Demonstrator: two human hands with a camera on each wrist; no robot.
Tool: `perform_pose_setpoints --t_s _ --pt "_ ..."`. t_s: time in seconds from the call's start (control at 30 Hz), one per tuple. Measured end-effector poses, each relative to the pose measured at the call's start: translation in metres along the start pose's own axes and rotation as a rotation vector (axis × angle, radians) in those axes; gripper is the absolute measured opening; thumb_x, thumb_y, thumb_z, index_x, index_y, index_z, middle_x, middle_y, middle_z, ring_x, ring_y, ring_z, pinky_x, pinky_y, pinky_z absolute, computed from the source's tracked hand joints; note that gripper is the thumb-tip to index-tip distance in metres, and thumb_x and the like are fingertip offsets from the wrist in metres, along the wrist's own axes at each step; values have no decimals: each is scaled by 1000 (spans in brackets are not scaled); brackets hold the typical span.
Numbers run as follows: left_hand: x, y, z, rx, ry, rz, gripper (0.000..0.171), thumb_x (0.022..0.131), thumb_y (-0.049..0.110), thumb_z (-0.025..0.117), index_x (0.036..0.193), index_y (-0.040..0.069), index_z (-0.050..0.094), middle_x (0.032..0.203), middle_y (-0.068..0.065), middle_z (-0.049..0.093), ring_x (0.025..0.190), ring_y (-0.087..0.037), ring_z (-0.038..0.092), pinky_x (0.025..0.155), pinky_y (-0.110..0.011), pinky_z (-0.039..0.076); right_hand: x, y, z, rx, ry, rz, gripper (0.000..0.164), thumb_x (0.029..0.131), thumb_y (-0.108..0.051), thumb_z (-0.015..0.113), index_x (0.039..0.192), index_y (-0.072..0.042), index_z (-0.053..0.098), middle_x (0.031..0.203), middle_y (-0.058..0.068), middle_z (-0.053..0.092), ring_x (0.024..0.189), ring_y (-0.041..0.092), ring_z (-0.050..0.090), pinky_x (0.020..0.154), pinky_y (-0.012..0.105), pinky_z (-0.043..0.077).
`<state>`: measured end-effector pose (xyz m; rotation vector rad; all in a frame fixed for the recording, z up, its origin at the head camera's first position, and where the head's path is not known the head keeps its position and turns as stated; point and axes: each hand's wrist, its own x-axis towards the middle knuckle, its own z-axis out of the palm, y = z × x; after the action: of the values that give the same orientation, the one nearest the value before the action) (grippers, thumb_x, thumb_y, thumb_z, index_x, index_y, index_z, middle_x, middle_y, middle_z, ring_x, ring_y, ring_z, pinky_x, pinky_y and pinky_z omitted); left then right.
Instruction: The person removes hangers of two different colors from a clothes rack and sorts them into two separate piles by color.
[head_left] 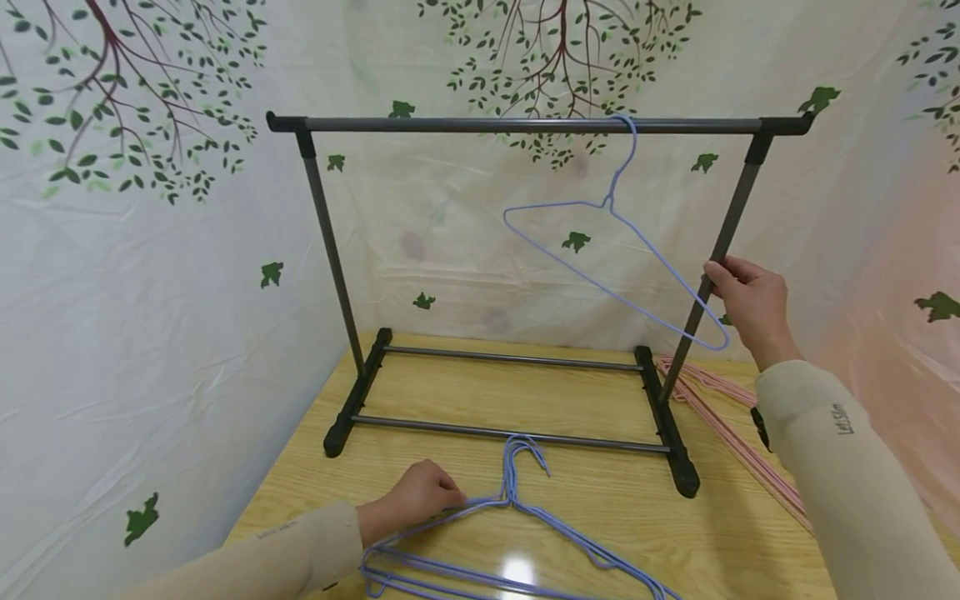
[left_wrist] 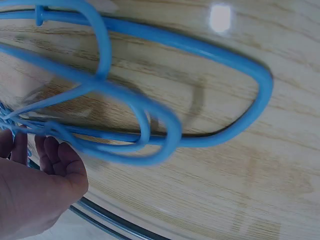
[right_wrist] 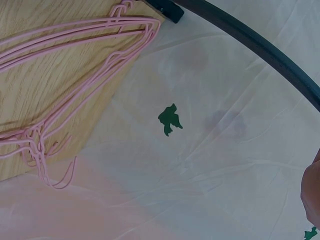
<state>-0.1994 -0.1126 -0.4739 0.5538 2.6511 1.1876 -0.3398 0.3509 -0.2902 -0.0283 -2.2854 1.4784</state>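
A dark metal garment rack point(head_left: 450, 126) stands on the wooden table. One blue hanger point(head_left: 611, 200) hangs by its hook from the top bar, right of the middle, swung at an angle. My right hand point(head_left: 753, 308) holds the rack's right post between thumb and fingers, beside that hanger's lower corner; only an edge of this hand shows in the right wrist view. In front of the rack lie several blue hangers point(head_left: 512, 483) with their hooks bunched together. My left hand point(head_left: 416, 496) pinches a hanger's shoulder at the left of this bunch, fingers curled in the left wrist view.
Several pink hangers point(right_wrist: 150, 24) lie on the table right of the rack, partly behind my right sleeve point(head_left: 840, 450). The rack's base bars point(head_left: 517, 432) run along the table, close to the blue hooks. A pale leaf-print sheet point(head_left: 225, 333) surrounds the table's back and sides.
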Motion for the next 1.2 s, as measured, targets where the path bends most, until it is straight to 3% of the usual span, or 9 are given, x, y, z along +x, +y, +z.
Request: perform_pose_setpoints --t_s 0.33,0.5,0.6,0.7,0.8,0.97,1.2 --pt "16 10 -9 -17 94 -36 18 90 16 72 98 0 75 91 -5 72 84 -21 66 73 -36 54 -4 -4 1 20 1 -8 64 95 -46 61 140 -1 55 88 -31 62 82 -12 62 101 28 46" --pt "29 24 -20 -15 145 -32 24 93 20 70 105 0 74 95 -5 72 82 -18 63 69 -34 53 -4 -4 2 30 7 -18 64 95 -45 62 139 1 55 88 -30 62 82 -12 63 93 20 49" --pt "41 36 -30 -20 192 -40 27 95 26 68 110 3 73 97 -3 70 84 -17 62 68 -34 52 -4 -3 2 21 6 -11 64 95 -46 61 140 -1 54 89 -30 61 83 -12 63 98 26 47" --pt "53 51 -39 -22 253 -26 32 97 30 66 115 5 71 100 -3 69 88 -18 62 71 -34 53 -4 -3 1 6 5 5 64 95 -48 60 141 -3 54 91 -29 61 83 -12 62 105 39 43" --pt "66 67 -45 -8 313 2 33 97 33 66 118 7 71 101 -3 69 89 -18 62 72 -35 53 -4 -2 1 3 6 13 65 95 -49 60 142 -5 54 94 -27 60 83 -13 61 107 45 40" --pt "86 94 -51 -26 385 46 35 97 34 66 121 9 70 104 -3 68 92 -19 63 77 -37 53 -7 -3 1 -3 10 18 66 94 -50 60 142 -5 54 96 -26 61 84 -13 61 107 43 41" --pt "111 138 -51 -112 475 117 34 96 33 67 119 8 71 101 -4 67 89 -17 62 72 -31 53 -10 -5 1 0 10 19 67 94 -50 61 142 -4 54 93 -29 61 84 -13 62 104 35 44"
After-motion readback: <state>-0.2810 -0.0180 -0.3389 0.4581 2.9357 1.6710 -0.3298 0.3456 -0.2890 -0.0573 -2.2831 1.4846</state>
